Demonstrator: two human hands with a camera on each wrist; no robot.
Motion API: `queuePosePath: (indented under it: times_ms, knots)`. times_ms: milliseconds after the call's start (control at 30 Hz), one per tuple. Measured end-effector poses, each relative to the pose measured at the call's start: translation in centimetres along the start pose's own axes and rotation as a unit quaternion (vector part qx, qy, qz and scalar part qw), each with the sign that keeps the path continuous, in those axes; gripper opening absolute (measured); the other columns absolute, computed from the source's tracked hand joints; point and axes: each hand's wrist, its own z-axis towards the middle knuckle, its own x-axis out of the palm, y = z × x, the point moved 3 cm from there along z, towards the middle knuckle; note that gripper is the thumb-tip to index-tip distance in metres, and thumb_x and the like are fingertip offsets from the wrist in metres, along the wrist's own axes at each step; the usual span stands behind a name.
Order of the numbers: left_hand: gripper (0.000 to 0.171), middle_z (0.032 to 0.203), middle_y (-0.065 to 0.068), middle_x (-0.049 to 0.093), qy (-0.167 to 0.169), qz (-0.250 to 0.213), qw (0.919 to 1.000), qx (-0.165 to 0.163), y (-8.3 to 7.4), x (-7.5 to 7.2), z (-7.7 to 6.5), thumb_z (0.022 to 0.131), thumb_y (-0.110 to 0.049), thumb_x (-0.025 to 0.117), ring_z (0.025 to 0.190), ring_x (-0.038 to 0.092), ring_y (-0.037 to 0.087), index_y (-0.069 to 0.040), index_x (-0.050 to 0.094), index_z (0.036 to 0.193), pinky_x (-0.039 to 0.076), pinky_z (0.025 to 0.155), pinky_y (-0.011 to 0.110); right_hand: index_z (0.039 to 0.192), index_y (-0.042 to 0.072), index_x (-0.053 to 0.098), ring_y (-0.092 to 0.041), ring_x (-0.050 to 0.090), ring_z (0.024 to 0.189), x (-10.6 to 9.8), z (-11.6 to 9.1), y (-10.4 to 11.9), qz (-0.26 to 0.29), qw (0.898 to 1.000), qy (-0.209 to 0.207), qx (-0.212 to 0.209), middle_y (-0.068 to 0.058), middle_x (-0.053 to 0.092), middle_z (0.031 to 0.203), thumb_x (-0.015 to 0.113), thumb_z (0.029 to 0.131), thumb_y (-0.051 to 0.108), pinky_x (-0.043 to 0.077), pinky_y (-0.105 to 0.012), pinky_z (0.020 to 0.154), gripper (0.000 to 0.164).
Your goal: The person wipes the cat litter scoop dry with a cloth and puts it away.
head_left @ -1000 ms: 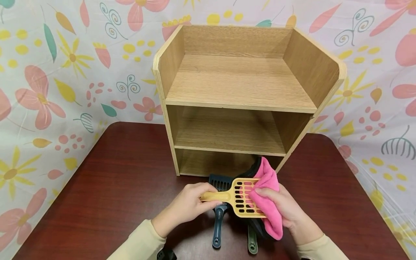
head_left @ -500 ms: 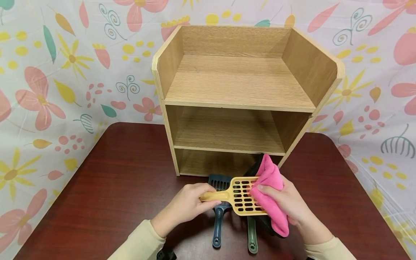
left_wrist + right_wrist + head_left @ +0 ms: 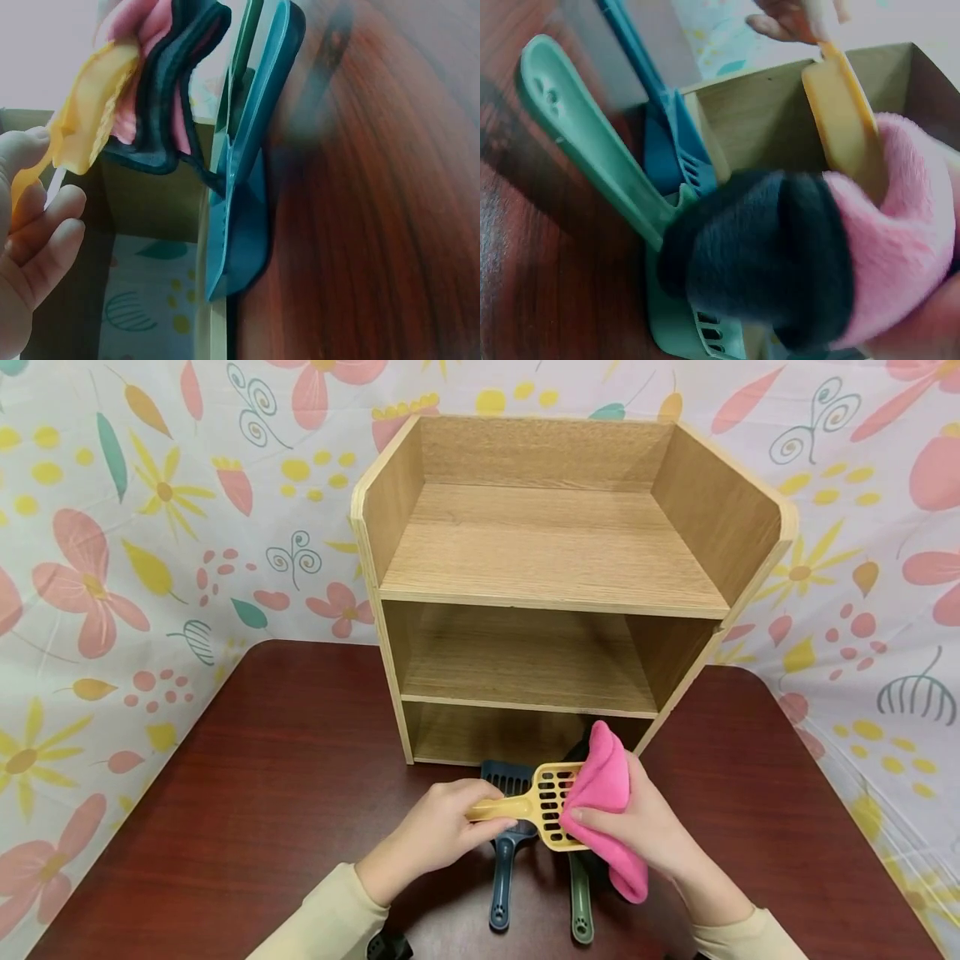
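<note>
A yellow litter scoop (image 3: 551,797) with a slotted head is held level above the table. My left hand (image 3: 431,835) grips it by the handle. My right hand (image 3: 660,827) holds a pink cloth (image 3: 600,785) folded over the far end of the scoop's head, covering part of the slots. Dark fabric (image 3: 757,262) shows along the cloth's edge in the right wrist view. Beneath the yellow scoop, a blue litter scoop (image 3: 502,881) and a green litter scoop (image 3: 581,902) lie on the table, handles toward me. The green one's head is mostly hidden in the head view.
A wooden shelf unit (image 3: 555,602) with a raised-sided top and two lower compartments stands at the back of the dark red table (image 3: 247,793). Behind it hangs a flower-patterned curtain (image 3: 187,527). A small black object (image 3: 388,946) is by the left sleeve.
The right hand and pink cloth went outward to the right, then back left, now covering more of the scoop's head. The left hand keeps its grip with only a slight shift.
</note>
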Motion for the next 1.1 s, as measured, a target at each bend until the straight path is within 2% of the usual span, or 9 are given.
queuePosePath:
  times_ms: [67, 167, 267, 533, 667, 733, 900, 1000, 1100]
  knots:
    - [0.018, 0.074, -0.003, 0.066, 0.001, 0.009, 1.0, 0.002, -0.1, 0.1, 0.0, 0.076, -0.018, 0.078, 0.061, 0.054, 0.004, -0.009, 0.065, 0.086, 0.046, 0.06, 0.009, 0.123, 0.01, 0.039, -0.016, 0.063, 0.087, 0.0, 0.0, 0.0, -0.071, 0.997, -0.03, 0.021, -0.01, 0.06, 0.102, 0.081, 0.074, 0.017, 0.053, -0.026, 0.075, 0.065]
    - [0.018, 0.073, -0.004, 0.065, 0.001, 0.023, 0.9997, 0.008, 0.0, 0.3, -0.1, 0.075, -0.018, 0.078, 0.06, 0.053, 0.003, -0.01, 0.065, 0.085, 0.045, 0.059, 0.009, 0.131, 0.009, 0.037, -0.017, 0.06, 0.088, -0.1, -0.1, 0.2, -0.167, 0.983, -0.063, 0.043, -0.01, 0.06, 0.104, 0.081, 0.074, 0.027, 0.05, -0.027, 0.074, 0.074]
    - [0.018, 0.073, -0.004, 0.065, -0.002, 0.032, 0.9994, 0.016, 0.1, 0.3, -0.2, 0.075, -0.019, 0.078, 0.059, 0.053, 0.003, -0.01, 0.065, 0.084, 0.045, 0.058, 0.009, 0.134, 0.008, 0.037, -0.019, 0.059, 0.089, -0.3, -0.2, 0.3, -0.225, 0.97, -0.079, 0.049, -0.011, 0.062, 0.104, 0.078, 0.077, 0.031, 0.049, -0.029, 0.073, 0.074]
    - [0.018, 0.071, -0.004, 0.065, 0.0, 0.032, 0.9993, 0.018, 0.6, 0.0, -0.5, 0.077, -0.021, 0.078, 0.058, 0.051, 0.001, -0.01, 0.065, 0.085, 0.043, 0.056, 0.008, 0.131, 0.011, 0.041, -0.018, 0.059, 0.078, -1.2, -1.0, 1.1, -0.288, 0.95, -0.119, 0.009, -0.013, 0.065, 0.092, 0.075, 0.08, 0.027, 0.047, -0.028, 0.063, 0.063]
    - [0.018, 0.072, -0.005, 0.065, 0.006, 0.033, 0.9994, 0.0, 1.0, -0.4, -0.6, 0.077, -0.023, 0.078, 0.059, 0.051, 0.0, -0.011, 0.066, 0.084, 0.044, 0.057, 0.009, 0.124, 0.01, 0.048, -0.01, 0.055, 0.073, -2.1, -1.5, 2.1, -0.313, 0.937, -0.152, -0.036, -0.009, 0.064, 0.089, 0.076, 0.079, 0.021, 0.044, -0.024, 0.06, 0.054]
    - [0.017, 0.072, -0.005, 0.065, 0.008, 0.032, 0.9994, -0.009, 1.2, -0.6, -0.7, 0.077, -0.023, 0.078, 0.059, 0.051, 0.001, -0.012, 0.066, 0.083, 0.044, 0.057, 0.009, 0.12, 0.01, 0.052, -0.003, 0.051, 0.079, -2.4, -1.6, 2.7, -0.319, 0.93, -0.168, -0.069, -0.007, 0.063, 0.094, 0.077, 0.077, 0.016, 0.042, -0.02, 0.063, 0.05]
    - [0.017, 0.072, -0.005, 0.065, 0.012, 0.02, 0.9996, -0.018, 1.1, -0.6, -0.6, 0.077, -0.023, 0.077, 0.06, 0.051, 0.001, -0.012, 0.066, 0.084, 0.044, 0.058, 0.009, 0.11, 0.007, 0.062, -0.002, 0.044, 0.096, -1.6, -1.5, 3.6, -0.327, 0.921, -0.148, -0.154, -0.006, 0.056, 0.109, 0.079, 0.073, 0.01, 0.036, -0.016, 0.076, 0.041]
    - [0.017, 0.073, -0.004, 0.065, 0.015, 0.015, 0.9996, -0.017, 0.8, -0.4, -0.4, 0.077, -0.022, 0.078, 0.061, 0.052, 0.001, -0.011, 0.066, 0.084, 0.044, 0.059, 0.009, 0.108, 0.008, 0.064, -0.006, 0.047, 0.096, -0.4, -1.4, 3.6, -0.343, 0.916, -0.117, -0.172, -0.002, 0.055, 0.108, 0.079, 0.074, 0.014, 0.039, -0.017, 0.077, 0.038]
    - [0.017, 0.073, -0.004, 0.065, 0.017, 0.019, 0.9996, -0.008, 0.4, -0.2, -0.3, 0.077, -0.021, 0.077, 0.06, 0.052, 0.002, -0.01, 0.066, 0.085, 0.044, 0.059, 0.009, 0.115, 0.01, 0.062, -0.01, 0.05, 0.1, 0.6, -1.2, 3.5, -0.364, 0.911, -0.084, -0.178, 0.0, 0.058, 0.111, 0.079, 0.075, 0.021, 0.041, -0.022, 0.08, 0.045]
